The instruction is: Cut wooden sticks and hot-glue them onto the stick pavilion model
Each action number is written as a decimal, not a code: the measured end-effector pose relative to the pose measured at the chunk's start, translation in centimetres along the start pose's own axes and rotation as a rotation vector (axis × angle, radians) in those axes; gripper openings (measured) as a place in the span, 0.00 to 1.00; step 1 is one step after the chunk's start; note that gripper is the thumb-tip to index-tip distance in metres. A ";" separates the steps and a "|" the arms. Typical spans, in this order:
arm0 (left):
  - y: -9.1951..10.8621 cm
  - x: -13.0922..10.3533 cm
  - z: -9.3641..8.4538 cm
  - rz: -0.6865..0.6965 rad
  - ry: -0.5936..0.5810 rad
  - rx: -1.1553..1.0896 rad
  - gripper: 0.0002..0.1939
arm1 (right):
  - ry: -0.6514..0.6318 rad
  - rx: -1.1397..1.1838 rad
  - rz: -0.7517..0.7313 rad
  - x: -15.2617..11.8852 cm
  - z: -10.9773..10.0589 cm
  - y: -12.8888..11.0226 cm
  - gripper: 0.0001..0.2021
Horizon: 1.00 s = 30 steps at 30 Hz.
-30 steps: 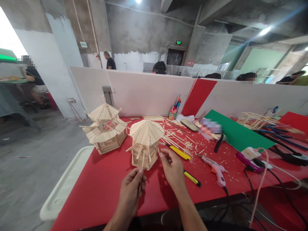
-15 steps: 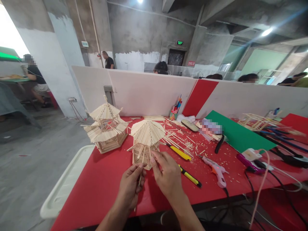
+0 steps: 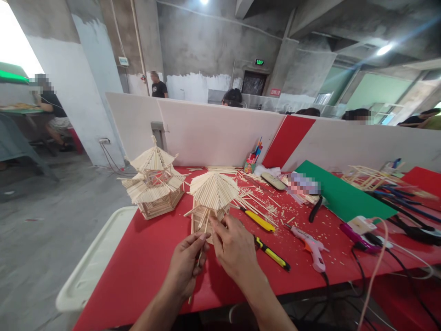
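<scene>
A small pavilion model built of thin wooden sticks, with a pointed stick roof (image 3: 214,188), stands on the table in front of me. My left hand (image 3: 191,257) is closed in a pinch around a thin wooden stick (image 3: 200,254); its upper end leans toward the model's eave, while its lower end points down at the table's front. My right hand (image 3: 234,243) is at the model's right front, fingers bent and fingertips at the stick's upper part under the roof. What its thumb presses on is partly hidden. A larger two-tiered stick pavilion (image 3: 153,184) stands to the left.
On the red table (image 3: 151,257) lie a yellow cutter (image 3: 258,220), a yellow-black cutter (image 3: 274,255), a pink glue gun (image 3: 312,248) with a cord, and loose sticks (image 3: 253,202) with scraps. A green board (image 3: 344,193) and power strip (image 3: 361,239) lie right. A white partition (image 3: 213,133) stands behind.
My right hand has shifted slightly left and its index finger now reaches further in toward the stick under the eave. The left hand keeps its pinch nearly in place.
</scene>
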<state>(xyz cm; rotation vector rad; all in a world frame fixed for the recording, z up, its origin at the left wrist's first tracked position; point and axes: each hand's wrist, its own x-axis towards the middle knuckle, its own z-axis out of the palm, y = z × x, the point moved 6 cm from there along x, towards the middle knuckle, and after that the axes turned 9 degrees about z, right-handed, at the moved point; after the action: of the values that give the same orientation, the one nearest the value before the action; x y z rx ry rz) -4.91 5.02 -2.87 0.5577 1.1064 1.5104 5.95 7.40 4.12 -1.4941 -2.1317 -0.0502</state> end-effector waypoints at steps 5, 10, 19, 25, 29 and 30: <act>0.0 0.0 0.1 -0.017 -0.015 0.002 0.19 | -0.023 -0.029 0.009 0.0 0.2 -0.1 0.22; -0.2 0.1 0.0 -0.028 -0.025 -0.005 0.17 | -0.041 -0.051 0.010 0.0 0.2 -0.1 0.21; 0.0 0.4 -0.2 -0.020 -0.038 -0.009 0.15 | -0.067 -0.040 0.025 -0.1 0.3 -0.2 0.21; 0.0 0.4 -0.3 -0.034 -0.030 -0.014 0.14 | -0.063 -0.048 0.016 0.0 0.3 -0.3 0.22; 0.2 0.4 -0.2 -0.034 -0.034 -0.018 0.14 | -0.054 -0.043 0.009 0.0 0.3 -0.3 0.22; 0.3 0.4 -0.1 -0.033 -0.035 -0.018 0.14 | -0.049 -0.041 0.009 0.0 0.3 -0.3 0.21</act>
<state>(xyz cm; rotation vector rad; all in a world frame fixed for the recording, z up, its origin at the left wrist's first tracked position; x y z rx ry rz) -5.28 5.36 -2.76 0.5488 1.0690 1.4751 5.60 7.38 3.90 -1.5427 -2.1750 -0.0553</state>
